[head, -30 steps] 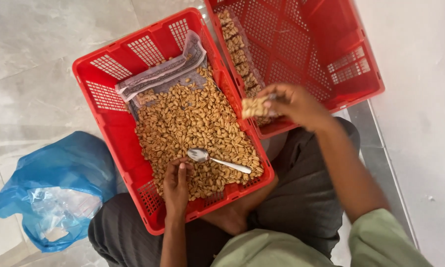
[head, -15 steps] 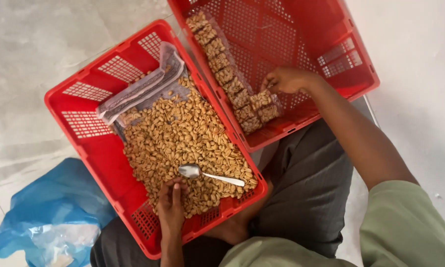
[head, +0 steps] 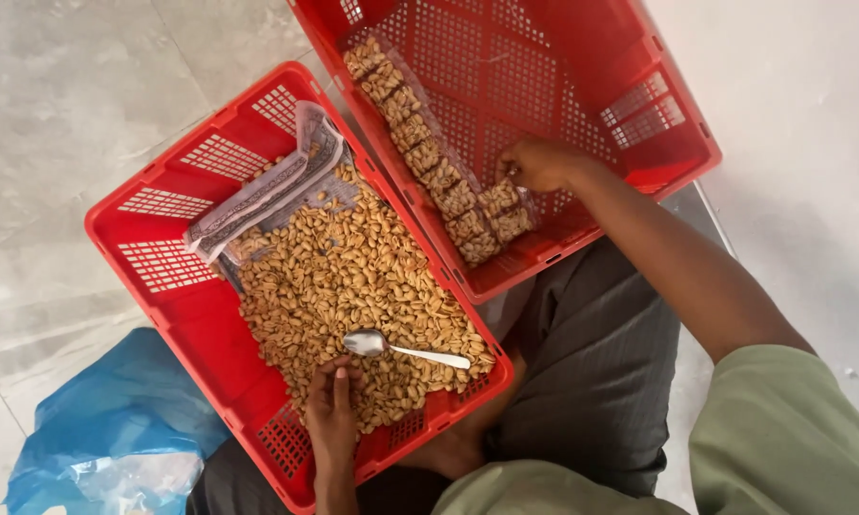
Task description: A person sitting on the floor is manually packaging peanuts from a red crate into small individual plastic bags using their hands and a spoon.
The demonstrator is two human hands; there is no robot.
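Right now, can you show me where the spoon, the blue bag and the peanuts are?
spoon [head: 368,342]: head view, on its bowl.
blue bag [head: 115,420]: head view, on its crumpled middle.
peanuts [head: 339,272]: head view, middle of the pile.

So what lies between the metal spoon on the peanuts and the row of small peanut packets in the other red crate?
In the head view, loose peanuts and the two red plastic crates' adjoining walls separate spoon from packets.

floor [head: 86,105]: pale grey marble-look tiles | light: soft, even | wall [head: 811,124]: plain white
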